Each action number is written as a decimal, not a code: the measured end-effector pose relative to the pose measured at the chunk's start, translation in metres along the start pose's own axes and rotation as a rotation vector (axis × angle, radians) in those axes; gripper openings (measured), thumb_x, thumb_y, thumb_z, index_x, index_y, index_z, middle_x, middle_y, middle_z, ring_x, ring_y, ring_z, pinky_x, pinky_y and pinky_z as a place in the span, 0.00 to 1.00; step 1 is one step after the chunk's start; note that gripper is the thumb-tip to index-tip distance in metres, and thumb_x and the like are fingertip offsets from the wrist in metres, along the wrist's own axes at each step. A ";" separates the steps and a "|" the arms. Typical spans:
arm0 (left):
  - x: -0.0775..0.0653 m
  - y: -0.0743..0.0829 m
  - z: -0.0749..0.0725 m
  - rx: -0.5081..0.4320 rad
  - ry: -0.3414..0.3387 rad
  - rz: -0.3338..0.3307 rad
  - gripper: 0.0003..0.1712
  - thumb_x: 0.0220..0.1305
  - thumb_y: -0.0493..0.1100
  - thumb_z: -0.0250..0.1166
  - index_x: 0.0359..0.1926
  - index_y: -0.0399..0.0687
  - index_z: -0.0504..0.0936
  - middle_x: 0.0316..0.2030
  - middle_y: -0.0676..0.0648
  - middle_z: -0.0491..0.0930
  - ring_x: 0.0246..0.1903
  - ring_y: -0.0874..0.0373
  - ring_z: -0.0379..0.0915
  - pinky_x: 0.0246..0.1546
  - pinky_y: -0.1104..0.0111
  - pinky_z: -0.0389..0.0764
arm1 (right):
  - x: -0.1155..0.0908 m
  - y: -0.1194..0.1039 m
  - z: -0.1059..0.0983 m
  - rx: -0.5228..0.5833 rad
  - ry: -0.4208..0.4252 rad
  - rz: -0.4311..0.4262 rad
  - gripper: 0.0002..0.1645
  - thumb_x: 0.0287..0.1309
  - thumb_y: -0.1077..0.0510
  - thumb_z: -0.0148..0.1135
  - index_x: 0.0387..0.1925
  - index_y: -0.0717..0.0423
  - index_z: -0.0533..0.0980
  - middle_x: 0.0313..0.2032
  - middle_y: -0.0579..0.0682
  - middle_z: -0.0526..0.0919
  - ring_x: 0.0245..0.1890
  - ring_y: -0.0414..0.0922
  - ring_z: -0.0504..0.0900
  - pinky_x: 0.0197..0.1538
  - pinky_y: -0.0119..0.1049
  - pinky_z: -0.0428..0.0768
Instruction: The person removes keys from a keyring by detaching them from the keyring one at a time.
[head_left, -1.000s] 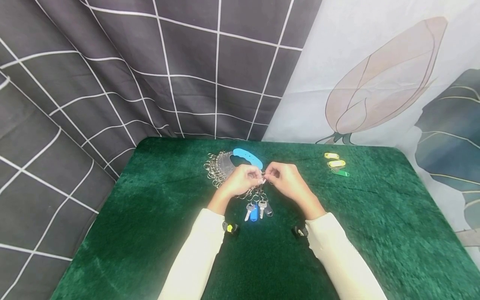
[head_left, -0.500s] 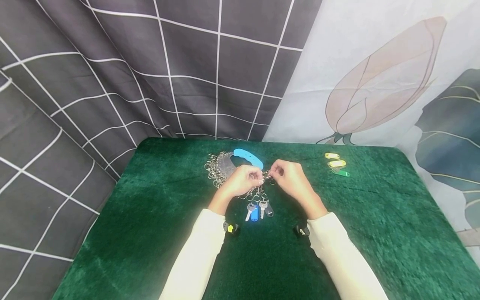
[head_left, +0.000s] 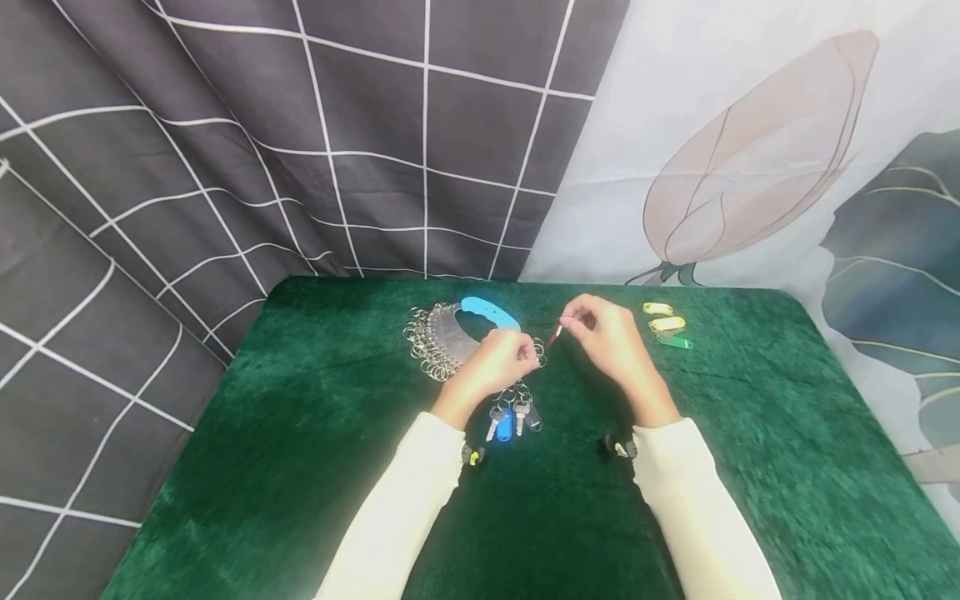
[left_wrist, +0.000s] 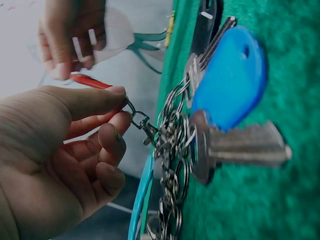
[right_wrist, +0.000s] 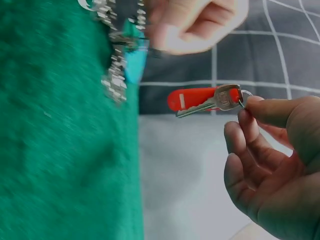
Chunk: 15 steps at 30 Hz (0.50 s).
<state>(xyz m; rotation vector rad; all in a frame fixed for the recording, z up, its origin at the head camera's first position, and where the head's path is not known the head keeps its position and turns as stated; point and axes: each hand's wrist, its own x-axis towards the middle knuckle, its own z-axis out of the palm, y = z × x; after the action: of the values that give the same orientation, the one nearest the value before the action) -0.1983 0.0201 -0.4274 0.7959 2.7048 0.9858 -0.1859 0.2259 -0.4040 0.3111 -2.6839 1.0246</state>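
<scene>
My left hand point(head_left: 498, 360) pinches a metal split ring point(left_wrist: 131, 106) between thumb and forefinger; a small swivel clasp point(left_wrist: 145, 125) links it to the crowded rings. They belong to a clear fan-shaped key holder point(head_left: 452, 332) with a light-blue handle point(head_left: 489, 312). To the right, my right hand point(head_left: 603, 330) pinches a thin ring point(right_wrist: 244, 96) that carries a silver key point(right_wrist: 205, 106) and a red key tag point(right_wrist: 192, 96). The red tag hangs in the gap between both hands. Below my left hand lie a blue tag point(head_left: 504, 425), a dark tag point(head_left: 533, 418) and two keys point(head_left: 521, 418).
Two yellow key tags point(head_left: 666, 323) and a green tag point(head_left: 675, 342) lie at the back right of the green cloth-covered table point(head_left: 247, 467). A grey checked curtain point(head_left: 375, 108) and a pale printed curtain point(head_left: 615, 167) hang behind the table.
My right hand has drawn away to the right and back, and the red tag now shows in its fingers. My left hand has shifted slightly right, still by the key holder.
</scene>
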 end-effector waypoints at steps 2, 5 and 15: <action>0.003 0.004 0.002 0.047 -0.025 -0.012 0.07 0.66 0.39 0.69 0.29 0.49 0.86 0.27 0.54 0.82 0.29 0.62 0.76 0.38 0.69 0.80 | 0.000 -0.001 -0.007 0.008 0.019 0.003 0.03 0.69 0.59 0.66 0.39 0.54 0.81 0.35 0.53 0.87 0.37 0.51 0.84 0.44 0.49 0.80; 0.009 0.010 0.005 0.135 -0.066 -0.016 0.09 0.67 0.39 0.68 0.28 0.51 0.85 0.26 0.56 0.82 0.29 0.62 0.75 0.37 0.69 0.78 | 0.000 -0.001 -0.018 0.022 0.039 0.006 0.03 0.68 0.60 0.66 0.40 0.55 0.81 0.37 0.55 0.87 0.37 0.52 0.85 0.44 0.49 0.79; 0.019 0.022 0.021 0.384 -0.162 -0.012 0.10 0.70 0.38 0.66 0.29 0.53 0.83 0.27 0.54 0.80 0.29 0.60 0.76 0.29 0.69 0.78 | -0.004 0.004 -0.044 0.015 0.039 0.012 0.04 0.70 0.60 0.64 0.43 0.56 0.81 0.40 0.57 0.88 0.41 0.56 0.86 0.47 0.53 0.79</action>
<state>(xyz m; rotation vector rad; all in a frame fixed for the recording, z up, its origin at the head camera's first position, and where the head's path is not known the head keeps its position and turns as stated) -0.1982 0.0557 -0.4288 0.8746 2.7837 0.3779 -0.1762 0.2590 -0.3754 0.2751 -2.6480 1.0436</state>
